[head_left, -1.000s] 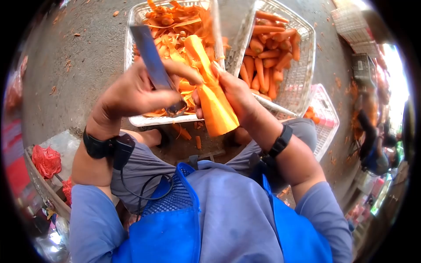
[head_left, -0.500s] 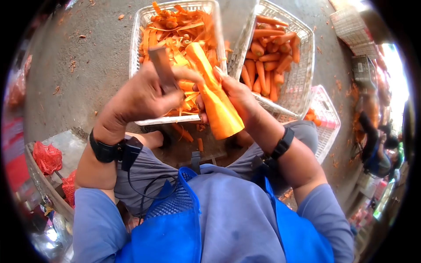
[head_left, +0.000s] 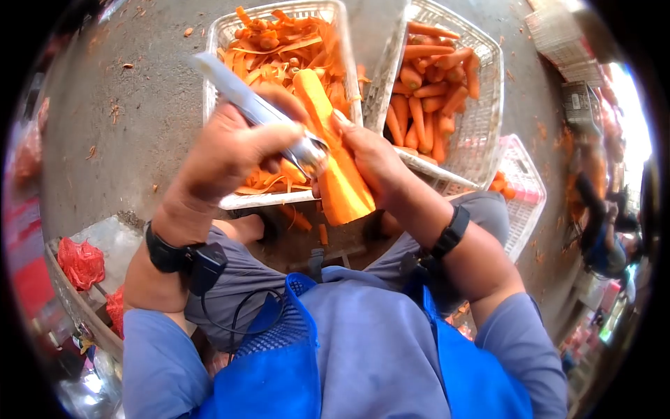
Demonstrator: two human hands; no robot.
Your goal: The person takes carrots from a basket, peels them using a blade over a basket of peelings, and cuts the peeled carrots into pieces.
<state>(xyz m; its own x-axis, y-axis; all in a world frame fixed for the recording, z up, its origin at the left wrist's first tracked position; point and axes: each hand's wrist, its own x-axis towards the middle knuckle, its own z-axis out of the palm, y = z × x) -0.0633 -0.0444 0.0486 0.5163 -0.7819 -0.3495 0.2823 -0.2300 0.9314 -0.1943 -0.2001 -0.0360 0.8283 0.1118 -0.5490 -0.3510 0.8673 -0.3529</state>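
My left hand (head_left: pixel 234 143) is closed around the pale grey handle of a peeler (head_left: pixel 255 105). The shiny metal head of this tool lies at the left side of a thick, bright orange carrot (head_left: pixel 342 178); whether the blade touches it I cannot tell. My right hand (head_left: pixel 373 150) grips the carrot from the right, thumb on top, its wide end tilted down towards me. Its surface looks smooth and freshly peeled. Below both hands stands a white plastic crate (head_left: pixel 213 52) full of carrot peelings (head_left: pixel 279 56).
To the right, a second white crate (head_left: pixel 481 150) holds several whole carrots (head_left: pixel 433 91). A pinkish crate (head_left: pixel 527 188) with orange pieces sits partly under it. Red plastic bags (head_left: pixel 80 263) lie at the left. Another person (head_left: pixel 607 244) is at the far right edge.
The peeler has swung in my left hand, so its pale handle now points up and left and its head sits by the carrot. The carrot has shifted slightly left.
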